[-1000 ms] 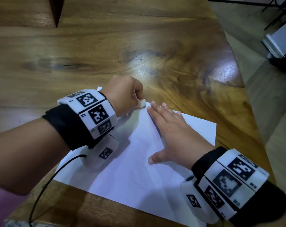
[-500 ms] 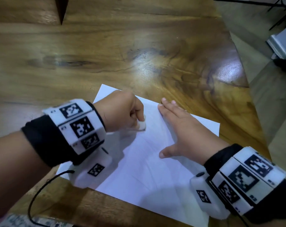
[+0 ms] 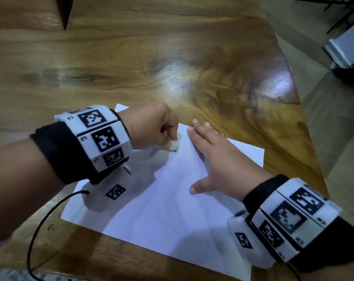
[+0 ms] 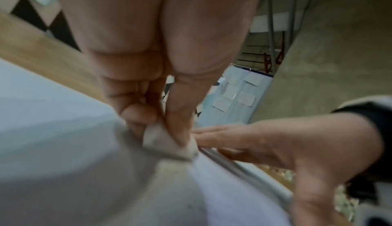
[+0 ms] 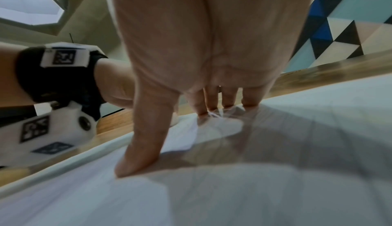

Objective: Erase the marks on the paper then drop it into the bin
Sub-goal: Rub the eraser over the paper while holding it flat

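Observation:
A white sheet of paper (image 3: 172, 209) lies on the wooden table (image 3: 172, 57), near its front edge. My left hand (image 3: 153, 126) is curled over the sheet's far part and pinches a small white eraser (image 3: 173, 146) whose lower edge touches the paper. The left wrist view shows thumb and fingers gripping the eraser (image 4: 167, 144) on the paper (image 4: 63, 145). My right hand (image 3: 214, 159) lies flat on the sheet with straight fingers and the thumb spread, pressing it down; in the right wrist view the paper (image 5: 233, 187) lies under it. Only faint lines show on the sheet. No bin is in view.
The table's right edge (image 3: 305, 122) runs diagonally close to my right hand, with bare floor (image 3: 334, 138) beyond it. A black cable (image 3: 38, 226) hangs from my left wrist across the table's front edge. A dark wedge-shaped gap (image 3: 64, 11) cuts the tabletop at the far left.
My left hand moved the eraser from the sheet's far edge back toward me over the paper, and it has stayed there since. My right hand stayed flat on the sheet.

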